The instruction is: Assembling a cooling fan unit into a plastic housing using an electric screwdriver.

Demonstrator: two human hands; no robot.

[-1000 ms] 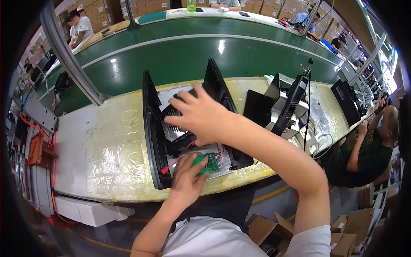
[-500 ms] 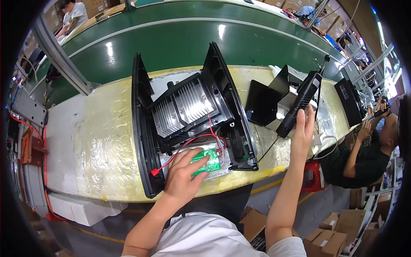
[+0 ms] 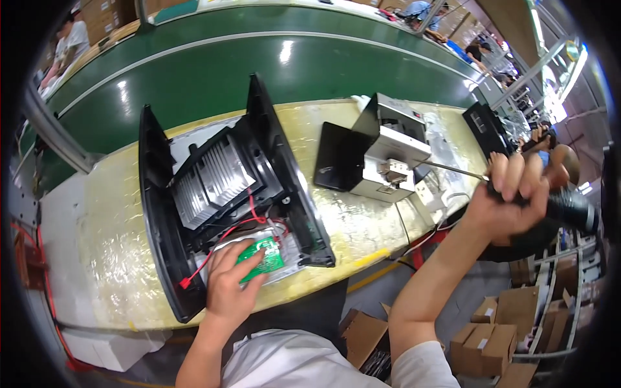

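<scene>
My left hand [image 3: 229, 281] grips the edge of a green circuit board [image 3: 268, 254] with thumb and fingers, at the near end of a black plastic housing [image 3: 158, 226]. A ribbed metal heat sink [image 3: 213, 181] sits between the housing's two upright walls. From it a red wire runs to a loose red connector [image 3: 185, 282] near the left wall. Out to the right, my right hand [image 3: 514, 197] is wrapped round a black electric screwdriver [image 3: 572, 208]. Its long thin bit reaches left to a boxy white screw feeder [image 3: 388, 152]; whether the tip touches is unclear.
The worktable [image 3: 97, 239] has a yellowish, film-covered top. Beyond it runs a green conveyor belt [image 3: 213, 77]. A black panel [image 3: 336, 155] leans by the feeder. Another person [image 3: 566, 161] is close on the right. Cardboard boxes [image 3: 488, 346] stand on the floor at lower right.
My right hand has taken hold of the electric screwdriver, which hung over the feeder, and swung it right, bit pointing left. My left hand stays at the board; the whole view has shifted rightward.
</scene>
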